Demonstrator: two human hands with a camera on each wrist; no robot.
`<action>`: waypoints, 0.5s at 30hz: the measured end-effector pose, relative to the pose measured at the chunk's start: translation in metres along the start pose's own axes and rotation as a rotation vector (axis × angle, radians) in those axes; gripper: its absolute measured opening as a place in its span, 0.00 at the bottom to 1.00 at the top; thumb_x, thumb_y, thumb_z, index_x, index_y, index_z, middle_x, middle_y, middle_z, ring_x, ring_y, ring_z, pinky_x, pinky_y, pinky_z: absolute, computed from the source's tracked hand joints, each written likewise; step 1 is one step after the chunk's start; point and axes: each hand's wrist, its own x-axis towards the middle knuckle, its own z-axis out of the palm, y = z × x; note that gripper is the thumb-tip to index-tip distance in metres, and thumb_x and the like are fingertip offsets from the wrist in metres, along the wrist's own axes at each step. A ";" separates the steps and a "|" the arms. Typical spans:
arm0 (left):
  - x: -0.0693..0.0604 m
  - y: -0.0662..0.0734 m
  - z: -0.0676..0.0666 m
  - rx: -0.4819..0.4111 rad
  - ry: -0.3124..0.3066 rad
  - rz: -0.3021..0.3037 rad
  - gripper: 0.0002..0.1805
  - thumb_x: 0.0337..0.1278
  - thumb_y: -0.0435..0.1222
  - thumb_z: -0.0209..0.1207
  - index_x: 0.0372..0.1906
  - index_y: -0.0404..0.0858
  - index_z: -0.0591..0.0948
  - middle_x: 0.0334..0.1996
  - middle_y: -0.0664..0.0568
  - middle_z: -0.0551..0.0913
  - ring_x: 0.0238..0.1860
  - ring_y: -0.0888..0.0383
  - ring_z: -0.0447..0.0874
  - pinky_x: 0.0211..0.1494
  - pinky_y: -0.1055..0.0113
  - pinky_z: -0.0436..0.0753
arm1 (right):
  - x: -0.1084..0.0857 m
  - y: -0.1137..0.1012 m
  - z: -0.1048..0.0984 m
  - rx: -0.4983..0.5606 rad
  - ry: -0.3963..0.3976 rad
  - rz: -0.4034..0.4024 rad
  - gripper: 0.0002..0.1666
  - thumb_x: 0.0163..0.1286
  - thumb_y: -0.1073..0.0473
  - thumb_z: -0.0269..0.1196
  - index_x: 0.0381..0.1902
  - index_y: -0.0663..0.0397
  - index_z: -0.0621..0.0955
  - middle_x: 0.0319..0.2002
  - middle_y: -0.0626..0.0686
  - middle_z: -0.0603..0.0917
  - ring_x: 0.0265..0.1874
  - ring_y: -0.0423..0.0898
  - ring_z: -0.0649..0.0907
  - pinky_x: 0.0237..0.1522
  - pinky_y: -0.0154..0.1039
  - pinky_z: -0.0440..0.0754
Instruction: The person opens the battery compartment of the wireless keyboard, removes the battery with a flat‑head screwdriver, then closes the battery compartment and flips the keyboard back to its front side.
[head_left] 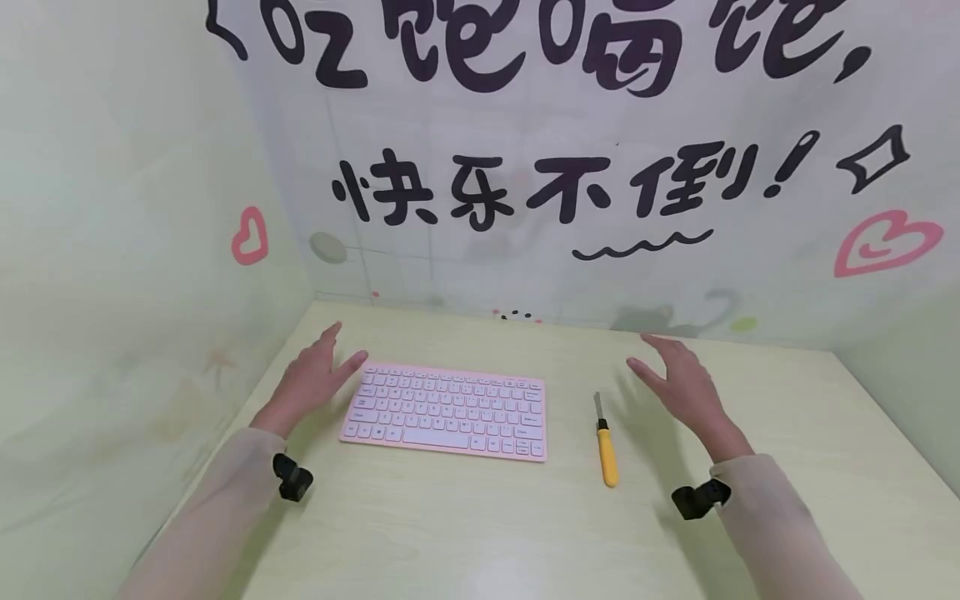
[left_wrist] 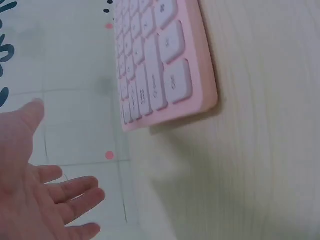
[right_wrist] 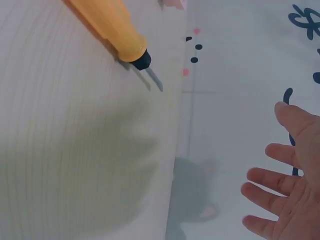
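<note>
A pink keyboard (head_left: 446,412) with white keys lies flat on the table, and its corner fills the top of the left wrist view (left_wrist: 172,82). My left hand (head_left: 309,379) hovers just off the keyboard's left end, fingers spread and holding nothing. To the right of the keyboard lies a screwdriver (head_left: 607,450) with a yellow handle, a black collar and a thin metal shaft pointing toward the back wall. My right hand (head_left: 681,387) is held in the air right of the screwdriver, its fingers extended and apart from it. In the right wrist view the screwdriver (right_wrist: 117,30) appears at upper left.
The pale wood-grain table (head_left: 450,525) meets a white back wall sheet (head_left: 465,267) printed with black characters and pink hearts. A pale side wall (head_left: 135,333) rises close by my left arm. Each wrist wears a small black camera (head_left: 292,477).
</note>
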 end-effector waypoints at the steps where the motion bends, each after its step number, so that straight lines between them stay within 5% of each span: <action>1: -0.002 0.002 0.000 -0.048 -0.006 -0.006 0.45 0.61 0.59 0.44 0.70 0.34 0.46 0.62 0.30 0.60 0.61 0.34 0.59 0.58 0.39 0.60 | 0.000 -0.003 0.000 0.018 -0.007 0.000 0.35 0.69 0.44 0.52 0.63 0.65 0.65 0.57 0.70 0.68 0.55 0.67 0.67 0.51 0.64 0.62; 5: -0.007 0.005 -0.001 -0.175 -0.001 -0.012 0.37 0.63 0.53 0.47 0.67 0.33 0.56 0.53 0.33 0.72 0.53 0.39 0.71 0.49 0.48 0.73 | -0.003 -0.014 0.005 0.070 -0.030 0.011 0.30 0.69 0.47 0.53 0.59 0.64 0.70 0.46 0.65 0.78 0.45 0.61 0.77 0.42 0.57 0.73; 15: -0.019 -0.001 0.006 -0.205 0.001 -0.042 0.24 0.64 0.42 0.50 0.58 0.31 0.67 0.45 0.36 0.76 0.46 0.43 0.75 0.42 0.55 0.77 | -0.011 -0.026 0.029 0.114 -0.018 -0.024 0.21 0.66 0.55 0.58 0.53 0.62 0.77 0.34 0.54 0.83 0.34 0.51 0.80 0.33 0.46 0.77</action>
